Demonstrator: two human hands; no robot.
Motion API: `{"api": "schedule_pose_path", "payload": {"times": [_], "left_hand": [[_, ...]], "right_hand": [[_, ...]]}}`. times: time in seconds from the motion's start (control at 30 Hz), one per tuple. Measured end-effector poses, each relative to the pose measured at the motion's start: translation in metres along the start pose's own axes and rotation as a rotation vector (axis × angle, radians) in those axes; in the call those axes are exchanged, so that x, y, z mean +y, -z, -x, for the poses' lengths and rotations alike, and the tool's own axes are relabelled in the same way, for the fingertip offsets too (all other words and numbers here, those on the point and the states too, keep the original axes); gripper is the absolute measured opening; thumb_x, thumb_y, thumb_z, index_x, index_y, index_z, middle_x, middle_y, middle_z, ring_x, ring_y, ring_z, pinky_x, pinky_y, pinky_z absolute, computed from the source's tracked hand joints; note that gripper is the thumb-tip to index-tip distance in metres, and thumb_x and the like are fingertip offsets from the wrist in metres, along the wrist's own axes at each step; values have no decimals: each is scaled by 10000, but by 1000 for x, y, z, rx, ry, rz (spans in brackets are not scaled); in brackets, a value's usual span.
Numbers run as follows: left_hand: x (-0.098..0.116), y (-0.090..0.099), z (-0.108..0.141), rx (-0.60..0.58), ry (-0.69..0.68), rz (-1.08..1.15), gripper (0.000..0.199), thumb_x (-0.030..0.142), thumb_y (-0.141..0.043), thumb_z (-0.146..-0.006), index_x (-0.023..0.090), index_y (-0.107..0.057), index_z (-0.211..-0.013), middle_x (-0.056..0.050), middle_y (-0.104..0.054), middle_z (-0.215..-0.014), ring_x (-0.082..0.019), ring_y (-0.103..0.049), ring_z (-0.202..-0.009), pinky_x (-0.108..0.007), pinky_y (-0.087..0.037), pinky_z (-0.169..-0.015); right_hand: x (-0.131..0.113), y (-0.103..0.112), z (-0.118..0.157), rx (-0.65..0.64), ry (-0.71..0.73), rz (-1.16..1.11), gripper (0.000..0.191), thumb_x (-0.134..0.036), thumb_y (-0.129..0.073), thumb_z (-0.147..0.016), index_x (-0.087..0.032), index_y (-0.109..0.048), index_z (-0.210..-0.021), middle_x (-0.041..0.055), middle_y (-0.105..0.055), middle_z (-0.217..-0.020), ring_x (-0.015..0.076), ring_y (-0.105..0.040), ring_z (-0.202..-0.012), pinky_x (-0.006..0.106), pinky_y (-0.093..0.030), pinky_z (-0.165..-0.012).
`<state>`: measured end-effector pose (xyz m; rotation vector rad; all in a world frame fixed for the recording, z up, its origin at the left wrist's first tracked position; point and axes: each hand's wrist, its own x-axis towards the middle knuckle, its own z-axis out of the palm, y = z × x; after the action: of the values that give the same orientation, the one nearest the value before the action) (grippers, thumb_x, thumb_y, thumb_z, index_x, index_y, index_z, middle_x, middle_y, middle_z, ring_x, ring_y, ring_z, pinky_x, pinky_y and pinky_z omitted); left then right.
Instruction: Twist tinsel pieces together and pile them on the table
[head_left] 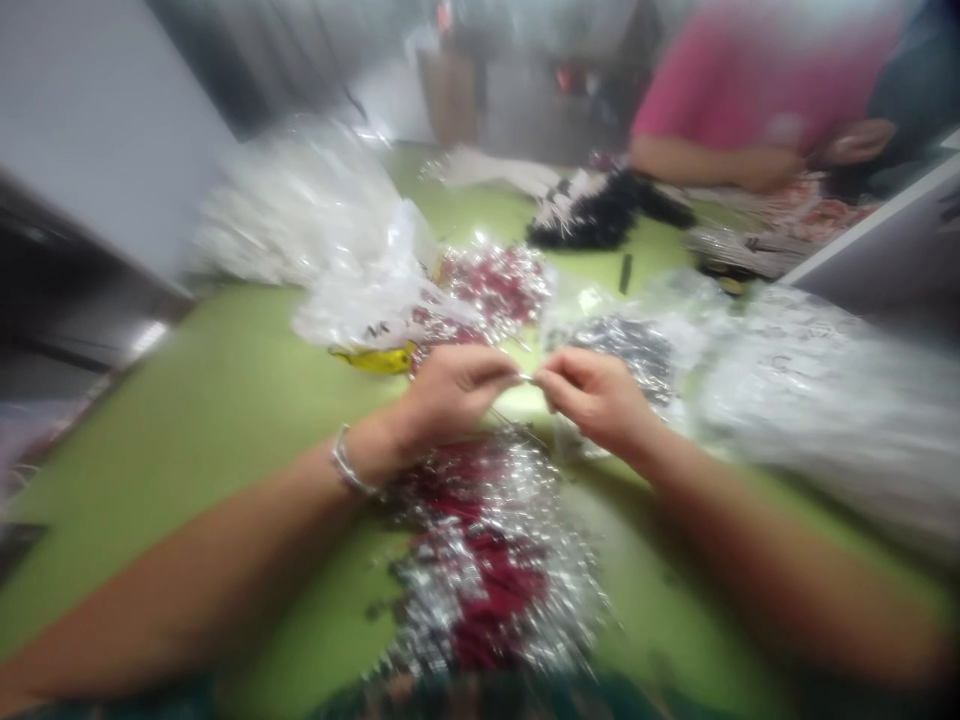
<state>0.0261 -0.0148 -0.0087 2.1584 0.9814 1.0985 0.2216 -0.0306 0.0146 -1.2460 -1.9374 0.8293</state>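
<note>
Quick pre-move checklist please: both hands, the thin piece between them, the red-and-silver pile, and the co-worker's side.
1. Left hand grip on the thin silvery piece: ok, fingertips pinched.
2. Right hand grip on the same piece: ok, pinched.
3. What the piece is: cannot tell, too blurred.
4. Red-and-silver glittery pile below the hands on the green table: ok.
5. Person in pink top apart from the hands: ok.

left hand (450,390) pinched, wrist bent inward | right hand (592,395) pinched | fingertips meeting, forearms converging
</note>
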Motion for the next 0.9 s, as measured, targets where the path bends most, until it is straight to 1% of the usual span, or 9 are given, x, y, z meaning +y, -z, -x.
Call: {"api": "schedule_pose_path", "payload": {"times": [0.13,0.23,0.37,0.47,0.53,0.6,0.67,0.77,0.9], "left_hand": [[-5,-1,4,-39,-226,-182,149,228,-597,-876,191,-736,-839,-27,-724,-729,-112,-609,-633,-237,-486,-628],[-6,5,1,-85,-266,-185,166,228,-584,-887,191,-744,-862,-28,-730,-730,-111,-619,-622,-238,-492,-617],[-10,23,-10,-164,-86,-29,200,290,-569,-915,211,-752,-927,-33,-744,-757,-114,-661,-657,-243,-528,-627],[-16,35,-16,-16,125,150,262,361,-546,-935,193,-747,-952,-56,-754,-825,-122,-694,-730,-258,-561,-681],[-21,40,-17,83,210,197,294,402,-554,-926,180,-745,-957,-57,-740,-775,-116,-679,-680,-250,-552,-642],[-25,43,-19,83,247,167,312,430,-568,-912,176,-746,-934,-33,-688,-659,-101,-622,-581,-238,-513,-571],[-27,48,-21,11,267,79,318,431,-549,-917,177,-739,-941,-13,-628,-603,-97,-564,-538,-242,-473,-537],[-25,57,-25,-154,312,-91,332,384,-443,-955,178,-698,-1003,-27,-634,-702,-116,-560,-605,-268,-465,-582],[-22,68,-25,-398,338,-298,240,311,-462,-903,164,-626,-999,-54,-650,-874,-138,-567,-711,-275,-447,-643]], "right_hand": [[-5,1,1,-85,-67,-7,260,-246,-592,-848,-188,-563,-596,-30,-582,-534,94,-491,-514,254,-391,-556],[-5,-2,1,-91,-91,-16,292,-260,-592,-858,-189,-560,-576,-30,-576,-527,93,-491,-510,259,-398,-565],[4,-5,-2,-63,-77,29,247,-265,-590,-871,-189,-599,-636,-8,-611,-600,109,-521,-567,272,-411,-589],[13,-7,-4,-149,-36,108,181,-244,-593,-869,-192,-635,-701,9,-650,-681,126,-555,-634,287,-423,-639],[17,-9,-3,-211,7,162,152,-243,-591,-873,-191,-659,-747,21,-667,-726,138,-574,-669,300,-431,-673],[19,-10,-1,-231,64,224,142,-238,-586,-877,-183,-674,-780,38,-672,-768,150,-584,-707,313,-439,-706],[17,-10,1,-245,125,273,144,-229,-580,-882,-177,-682,-795,51,-663,-791,157,-583,-737,315,-444,-724],[11,-9,4,-360,192,302,161,-268,-579,-900,-186,-703,-837,56,-657,-827,159,-589,-770,302,-455,-734],[3,-15,5,-333,133,449,226,-358,-559,-924,-195,-711,-959,74,-667,-938,174,-600,-836,305,-456,-757]]}}
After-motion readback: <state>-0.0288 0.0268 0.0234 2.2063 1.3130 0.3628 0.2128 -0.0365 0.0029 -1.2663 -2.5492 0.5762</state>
